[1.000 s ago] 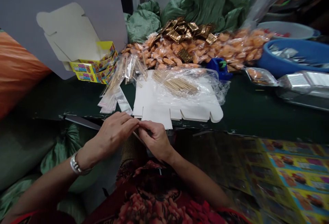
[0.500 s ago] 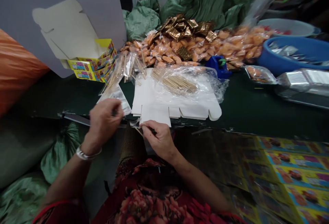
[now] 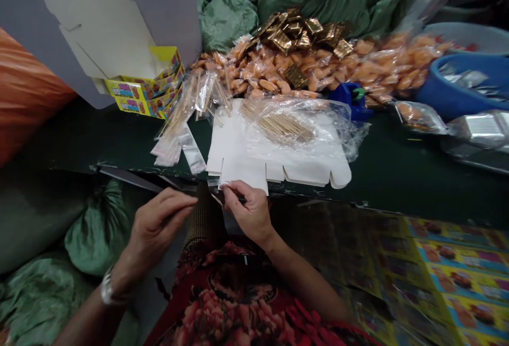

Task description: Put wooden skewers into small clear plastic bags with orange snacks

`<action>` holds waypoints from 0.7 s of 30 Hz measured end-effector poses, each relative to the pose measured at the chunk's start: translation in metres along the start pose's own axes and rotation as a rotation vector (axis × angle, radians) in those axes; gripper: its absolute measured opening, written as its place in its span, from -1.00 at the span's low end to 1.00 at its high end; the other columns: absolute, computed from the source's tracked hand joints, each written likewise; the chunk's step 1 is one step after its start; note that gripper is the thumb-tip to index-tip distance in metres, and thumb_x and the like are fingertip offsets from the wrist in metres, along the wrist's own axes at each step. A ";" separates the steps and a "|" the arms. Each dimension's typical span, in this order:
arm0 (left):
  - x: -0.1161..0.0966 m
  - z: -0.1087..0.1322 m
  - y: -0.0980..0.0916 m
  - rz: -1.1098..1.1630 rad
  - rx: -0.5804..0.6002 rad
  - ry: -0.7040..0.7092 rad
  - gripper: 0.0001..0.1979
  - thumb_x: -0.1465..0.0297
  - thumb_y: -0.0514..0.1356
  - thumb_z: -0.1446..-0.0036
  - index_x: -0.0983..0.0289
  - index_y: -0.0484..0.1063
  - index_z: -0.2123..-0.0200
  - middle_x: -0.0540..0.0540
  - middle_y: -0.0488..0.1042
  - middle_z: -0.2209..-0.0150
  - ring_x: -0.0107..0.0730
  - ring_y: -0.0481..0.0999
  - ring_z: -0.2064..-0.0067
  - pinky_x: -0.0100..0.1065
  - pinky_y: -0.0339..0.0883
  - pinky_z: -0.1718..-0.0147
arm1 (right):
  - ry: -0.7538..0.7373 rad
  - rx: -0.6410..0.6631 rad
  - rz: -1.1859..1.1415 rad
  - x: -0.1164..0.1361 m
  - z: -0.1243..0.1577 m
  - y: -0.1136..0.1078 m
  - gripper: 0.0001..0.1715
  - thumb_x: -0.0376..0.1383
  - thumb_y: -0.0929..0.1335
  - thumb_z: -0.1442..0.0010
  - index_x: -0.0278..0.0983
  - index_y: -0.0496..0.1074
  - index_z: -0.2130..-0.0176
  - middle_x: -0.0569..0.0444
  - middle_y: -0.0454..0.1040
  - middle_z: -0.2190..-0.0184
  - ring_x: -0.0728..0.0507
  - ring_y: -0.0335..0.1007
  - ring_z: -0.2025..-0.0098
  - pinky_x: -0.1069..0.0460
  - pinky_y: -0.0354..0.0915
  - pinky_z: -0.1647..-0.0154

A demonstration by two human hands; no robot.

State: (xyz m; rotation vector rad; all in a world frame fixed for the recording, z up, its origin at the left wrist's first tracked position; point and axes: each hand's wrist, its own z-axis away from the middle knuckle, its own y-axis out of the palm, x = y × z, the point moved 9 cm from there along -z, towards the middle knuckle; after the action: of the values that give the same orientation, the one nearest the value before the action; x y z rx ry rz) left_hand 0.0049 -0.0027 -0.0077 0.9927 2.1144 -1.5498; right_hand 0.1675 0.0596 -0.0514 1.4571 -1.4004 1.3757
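Observation:
My right hand [image 3: 248, 211] is pinched at the table's front edge on a small clear plastic bag [image 3: 213, 182]. What looks like a thin wooden stick [image 3: 217, 200] pokes out beside its fingertips; whether it lies inside the bag I cannot tell. To the left, below the table edge, my left hand [image 3: 161, 221] has its fingers stretched out and holds nothing visible. Flat clear bags [image 3: 193, 150] lie on the table above it. A bundle of wooden sticks [image 3: 284, 125] rests in clear plastic on flat white cardboard [image 3: 242, 168].
Yellow printed boxes [image 3: 145, 91] and stick-filled bags [image 3: 210, 91] stand at the left. Behind lie wrapped orange pieces [image 3: 270, 73] and gold packets [image 3: 296, 30]. A blue tape dispenser [image 3: 350, 102], a blue basin [image 3: 445, 81] and clear trays [image 3: 481, 134] are at the right.
My left hand has come down from over the flat clear bags to below the table edge, its fingers straightening. My right hand keeps its pinch on the small bag. The view has shifted slightly.

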 end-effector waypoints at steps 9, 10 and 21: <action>-0.046 -0.056 0.035 -0.033 0.005 0.350 -0.93 0.47 0.18 -0.19 0.30 0.46 0.26 0.08 0.45 0.39 -0.42 0.40 0.32 -0.40 0.33 0.34 | -0.129 0.068 0.116 0.015 0.012 0.001 -0.74 -0.34 0.24 -0.23 -0.29 0.51 0.24 0.02 0.52 0.45 -0.08 0.40 0.42 0.05 0.30 0.35; -0.047 -0.054 0.038 -0.043 0.016 0.366 -0.92 0.48 0.16 -0.20 0.30 0.46 0.27 0.08 0.45 0.40 -0.42 0.39 0.33 -0.39 0.32 0.34 | -0.121 0.079 0.098 0.014 0.013 0.001 -0.74 -0.34 0.24 -0.24 -0.29 0.51 0.25 0.04 0.50 0.47 -0.07 0.39 0.44 0.06 0.29 0.36; -0.045 -0.052 0.042 -0.337 -0.194 0.322 -0.90 0.47 0.10 -0.22 0.26 0.41 0.31 0.08 0.45 0.43 -0.33 0.38 0.35 -0.26 0.15 0.30 | 0.033 0.027 -0.064 0.004 0.003 -0.006 -0.77 -0.27 0.28 -0.23 -0.33 0.48 0.34 0.13 0.42 0.60 0.01 0.28 0.57 0.14 0.21 0.52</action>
State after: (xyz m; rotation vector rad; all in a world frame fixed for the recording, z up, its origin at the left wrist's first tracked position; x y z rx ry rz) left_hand 0.0721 0.0375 0.0098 0.9013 2.7155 -1.3587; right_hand 0.1734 0.0571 -0.0470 1.4771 -1.3077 1.3775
